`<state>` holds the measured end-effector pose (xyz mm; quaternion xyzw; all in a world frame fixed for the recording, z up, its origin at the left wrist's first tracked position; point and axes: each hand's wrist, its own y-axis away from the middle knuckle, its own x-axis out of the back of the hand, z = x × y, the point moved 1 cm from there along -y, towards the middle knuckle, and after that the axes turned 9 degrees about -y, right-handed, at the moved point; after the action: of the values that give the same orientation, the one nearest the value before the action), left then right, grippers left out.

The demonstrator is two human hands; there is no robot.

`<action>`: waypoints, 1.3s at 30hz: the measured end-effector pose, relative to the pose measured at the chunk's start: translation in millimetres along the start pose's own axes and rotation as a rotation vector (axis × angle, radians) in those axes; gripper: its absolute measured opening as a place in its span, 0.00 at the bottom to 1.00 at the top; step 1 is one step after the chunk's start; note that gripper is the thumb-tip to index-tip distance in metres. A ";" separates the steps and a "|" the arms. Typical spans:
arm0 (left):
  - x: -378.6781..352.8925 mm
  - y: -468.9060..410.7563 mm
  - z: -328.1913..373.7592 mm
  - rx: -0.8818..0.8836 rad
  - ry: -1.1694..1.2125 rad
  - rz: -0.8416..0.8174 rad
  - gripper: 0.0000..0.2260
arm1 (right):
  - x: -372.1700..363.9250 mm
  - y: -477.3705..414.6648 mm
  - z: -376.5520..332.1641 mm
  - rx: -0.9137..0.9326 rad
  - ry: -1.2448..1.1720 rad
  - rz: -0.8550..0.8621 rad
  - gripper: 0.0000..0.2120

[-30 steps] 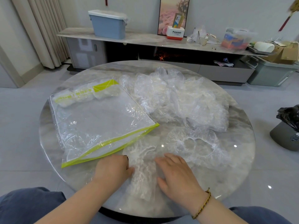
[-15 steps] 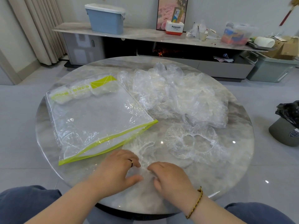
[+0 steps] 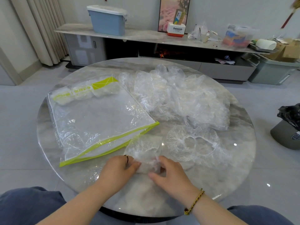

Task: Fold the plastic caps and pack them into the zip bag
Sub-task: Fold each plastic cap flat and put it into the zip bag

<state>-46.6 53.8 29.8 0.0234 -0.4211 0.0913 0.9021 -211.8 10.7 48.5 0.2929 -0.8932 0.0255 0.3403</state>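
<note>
A clear plastic cap (image 3: 144,150), folded into a narrow strip, lies at the near edge of the round marble table (image 3: 227,184). My left hand (image 3: 119,169) and my right hand (image 3: 170,174) both pinch its near end, which is rolled up between the fingers. A clear zip bag with lime-green trim (image 3: 100,122) lies flat to the left, its open mouth toward the cap; a few folded caps (image 3: 90,93) sit at its far end. One flat cap (image 3: 193,143) lies to the right. A big pile of crumpled caps (image 3: 180,96) fills the far right.
Beyond the table runs a long low cabinet (image 3: 146,36) with a blue lidded bin (image 3: 107,20) and clutter. On the floor to the right is a grey bin with a black bag (image 3: 289,125). My knees show under the near edge.
Both hands went from pressing flat on the cap to curling around its near end and rolling it away from me, so the strip is shorter.
</note>
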 end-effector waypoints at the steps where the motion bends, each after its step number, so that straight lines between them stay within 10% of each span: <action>1: -1.0 -1.9 1.6 0.025 0.026 0.018 0.16 | -1.9 -3.0 -0.4 -0.007 -0.070 0.059 0.06; 12: -7.1 -8.0 6.4 0.033 -0.122 0.274 0.15 | -5.5 -15.5 -7.9 -0.056 0.394 0.302 0.13; 15: -5.5 -6.3 8.4 0.026 -0.219 0.250 0.20 | -7.7 -14.9 -9.1 0.279 0.363 0.535 0.15; 19: -1.1 -8.0 13.3 -0.115 -0.304 0.260 0.23 | -19.3 -7.5 -14.6 0.692 0.400 0.352 0.06; 22: -1.0 -10.6 3.1 -0.282 -0.340 0.279 0.08 | -22.7 -10.0 -7.1 0.587 0.530 0.302 0.10; 33: 6.2 -7.5 -4.8 -0.420 -0.562 0.038 0.26 | -6.4 -11.8 -1.7 0.192 0.532 -0.026 0.45; 39: 5.6 -15.1 -0.7 -0.356 -0.604 0.114 0.19 | -2.3 -10.7 -7.0 0.153 0.448 -0.025 0.31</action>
<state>-39.8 39.9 34.1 -0.1318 -0.6787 0.0557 0.7203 -200.5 4.8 50.7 0.3158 -0.7871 0.1535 0.5072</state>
